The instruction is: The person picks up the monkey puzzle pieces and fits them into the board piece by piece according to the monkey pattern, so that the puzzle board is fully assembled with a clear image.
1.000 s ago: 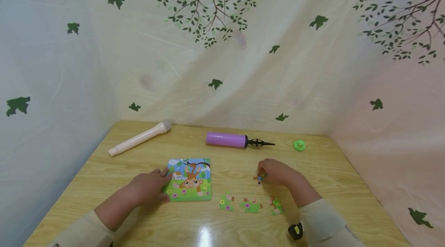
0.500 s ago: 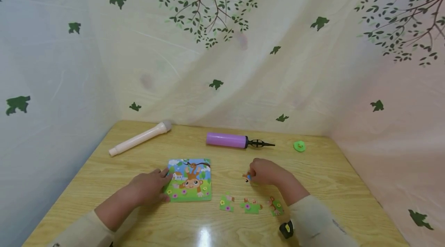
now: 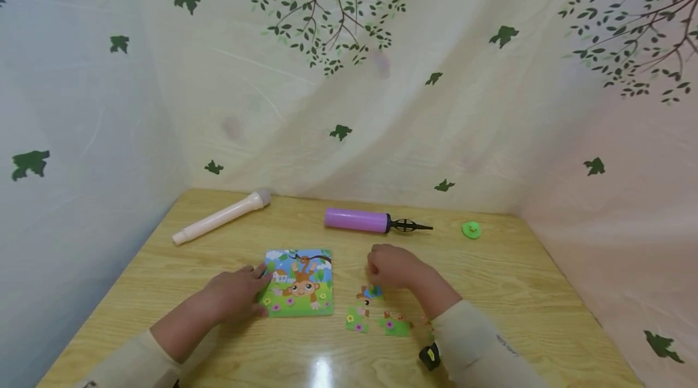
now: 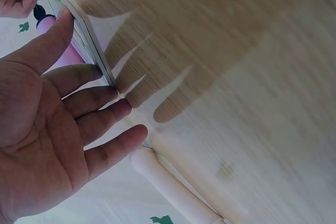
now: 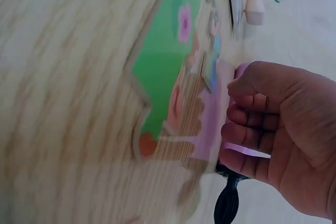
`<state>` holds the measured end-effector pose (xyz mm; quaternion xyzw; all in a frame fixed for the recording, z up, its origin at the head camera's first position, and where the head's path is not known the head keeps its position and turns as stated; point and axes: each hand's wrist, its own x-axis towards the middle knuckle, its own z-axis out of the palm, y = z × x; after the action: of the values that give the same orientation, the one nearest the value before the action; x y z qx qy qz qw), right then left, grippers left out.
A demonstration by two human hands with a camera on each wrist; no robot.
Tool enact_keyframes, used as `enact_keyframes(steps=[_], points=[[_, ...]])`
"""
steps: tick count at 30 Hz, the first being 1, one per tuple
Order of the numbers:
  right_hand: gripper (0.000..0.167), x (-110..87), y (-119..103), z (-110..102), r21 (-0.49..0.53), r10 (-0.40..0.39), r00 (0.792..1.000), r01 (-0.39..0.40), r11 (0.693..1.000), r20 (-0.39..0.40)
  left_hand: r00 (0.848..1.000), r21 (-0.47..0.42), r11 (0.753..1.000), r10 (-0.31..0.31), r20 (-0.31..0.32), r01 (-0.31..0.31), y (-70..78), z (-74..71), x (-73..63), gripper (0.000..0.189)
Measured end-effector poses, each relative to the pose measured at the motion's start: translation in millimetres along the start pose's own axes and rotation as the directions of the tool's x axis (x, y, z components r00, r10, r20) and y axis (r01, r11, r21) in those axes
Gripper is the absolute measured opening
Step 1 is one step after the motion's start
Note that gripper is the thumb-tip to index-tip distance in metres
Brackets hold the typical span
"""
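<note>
My left hand [image 3: 235, 294] rests with extended fingers along the left edge of a square picture board [image 3: 299, 294] showing a monkey. In the left wrist view, thumb and fingertips touch the board's edge [image 4: 90, 38]. My right hand [image 3: 397, 267] has curled fingers, with nothing showing between them. Just in front of it lies a blue and brown jigsaw piece [image 3: 372, 293], its corner close to the thumb tip in the right wrist view. Nearer me lie a green piece with a yellow flower [image 3: 357, 321] and one with a pink flower [image 3: 395, 325]. The right sleeve mostly hides another piece.
Along the back of the wooden table [image 3: 305, 357] lie a pale microphone-shaped stick [image 3: 220, 217], a purple hand pump [image 3: 357, 220] with a black nozzle and a small green duck-faced toy [image 3: 471, 230]. A patterned cloth [image 3: 272, 103] hangs behind. A black device [image 3: 429, 356] sits by the right wrist.
My right hand has moved left, bringing the blue and brown piece beside the yellow-flower piece, and its fingers now stand behind it. The left hand and board stay put.
</note>
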<state>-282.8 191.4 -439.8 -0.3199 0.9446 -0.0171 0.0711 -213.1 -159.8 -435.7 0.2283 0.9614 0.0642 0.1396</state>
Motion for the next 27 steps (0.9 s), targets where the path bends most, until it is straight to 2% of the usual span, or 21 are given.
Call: enact_keyframes(steps=[5,6,9,12,14,17,20,27], points=[[0.002,-2.2,-3.3,-3.6,0.085,0.048,0.996,-0.054,0.995,0.072,1.0,0.0,1.0,0.002,0.003,-0.002,1.3,0.6,2.0,0.074],[0.003,-3.9,-3.0,-5.1,0.101,0.062,0.993,-0.072,0.992,0.096,1.0,0.003,1.0,0.002,0.002,-0.002,1.3,0.9,2.4,0.075],[0.015,-10.3,-1.4,-9.7,0.128,0.107,0.977,-0.131,0.983,0.183,1.0,0.012,1.0,0.0,0.003,0.0,1.3,0.9,2.9,0.075],[0.03,-16.6,-1.7,-13.7,0.169,0.145,0.951,-0.196,0.966,0.272,1.0,0.015,1.0,-0.003,0.003,0.003,0.9,0.5,2.7,0.075],[0.036,-19.1,-2.3,-12.6,0.199,0.142,0.941,-0.209,0.957,0.306,1.0,0.012,1.0,-0.005,0.005,0.005,0.5,-0.1,2.4,0.075],[0.037,-19.1,-2.8,-6.8,0.251,0.094,0.952,-0.171,0.953,0.292,1.0,0.012,1.0,-0.005,0.008,0.005,-0.1,-0.7,1.9,0.075],[0.031,-16.3,-1.9,-0.4,0.276,0.044,0.972,-0.109,0.955,0.232,1.0,0.016,1.0,0.0,0.008,0.0,-0.7,-0.7,1.9,0.074],[0.025,-6.4,-1.4,6.4,0.262,0.04,0.985,-0.083,0.961,0.165,1.0,0.007,1.0,0.002,0.009,-0.002,-1.1,0.5,2.0,0.074]])
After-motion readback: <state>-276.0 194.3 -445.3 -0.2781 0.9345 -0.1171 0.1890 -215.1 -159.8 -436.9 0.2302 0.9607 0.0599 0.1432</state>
